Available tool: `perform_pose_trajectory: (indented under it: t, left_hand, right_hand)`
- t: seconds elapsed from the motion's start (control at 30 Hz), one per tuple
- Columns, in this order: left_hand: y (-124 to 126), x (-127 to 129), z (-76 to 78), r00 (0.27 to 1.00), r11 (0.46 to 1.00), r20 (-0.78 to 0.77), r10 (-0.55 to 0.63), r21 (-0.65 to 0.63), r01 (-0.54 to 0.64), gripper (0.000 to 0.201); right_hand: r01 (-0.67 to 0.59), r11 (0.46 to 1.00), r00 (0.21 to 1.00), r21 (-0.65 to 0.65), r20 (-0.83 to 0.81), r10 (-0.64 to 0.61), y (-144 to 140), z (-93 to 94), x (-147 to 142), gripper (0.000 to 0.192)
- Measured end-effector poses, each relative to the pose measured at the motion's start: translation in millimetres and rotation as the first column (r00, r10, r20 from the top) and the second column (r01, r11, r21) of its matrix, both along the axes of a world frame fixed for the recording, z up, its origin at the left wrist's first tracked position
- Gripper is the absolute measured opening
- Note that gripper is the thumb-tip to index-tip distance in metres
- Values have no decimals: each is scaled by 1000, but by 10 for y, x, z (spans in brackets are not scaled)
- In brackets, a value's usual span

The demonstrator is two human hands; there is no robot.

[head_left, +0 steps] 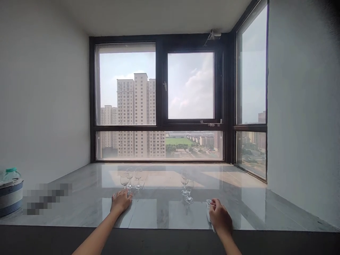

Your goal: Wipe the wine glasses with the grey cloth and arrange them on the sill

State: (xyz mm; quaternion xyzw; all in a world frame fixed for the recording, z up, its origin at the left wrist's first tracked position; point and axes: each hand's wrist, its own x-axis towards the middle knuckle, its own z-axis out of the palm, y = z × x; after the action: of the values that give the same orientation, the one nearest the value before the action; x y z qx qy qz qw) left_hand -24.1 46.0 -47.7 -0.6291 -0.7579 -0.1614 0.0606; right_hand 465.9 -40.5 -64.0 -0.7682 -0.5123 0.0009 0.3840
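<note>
Two hands (120,201), five wine glasses (124,180)

Daylight pours in from the far window (159,102), leaving the side walls dim and grey. The marble sill (164,212) throws back pale glare. Edges bend and darken at the corners; a patch near left is pixelated

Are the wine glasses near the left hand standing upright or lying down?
Upright. The three wine glasses stand on their bases on the marble sill, bowls up, just beyond the left hand.
</note>
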Motion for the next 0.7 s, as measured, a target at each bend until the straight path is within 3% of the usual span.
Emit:
perform_pose_trajectory:
  t: [0.47, 0.57, 0.7]
  left_hand:
    - [-266, 137, 183, 982, 983, -58, -182, 0, 182, 35]
    - [-402, 302, 201, 963, 965, -58, -262, 1, 262, 33]
    - [-625, 704, 159, 929, 929, -62, -365, 44, 368, 31]
  right_hand:
    - [47, 999, 999, 22, 7, -48, -14, 25, -16, 28]
    - [52, 998, 999, 25, 6, -52, -21, 35, -20, 28]
    - [49, 998, 999, 27, -5, -49, -36, 51, -29, 26]
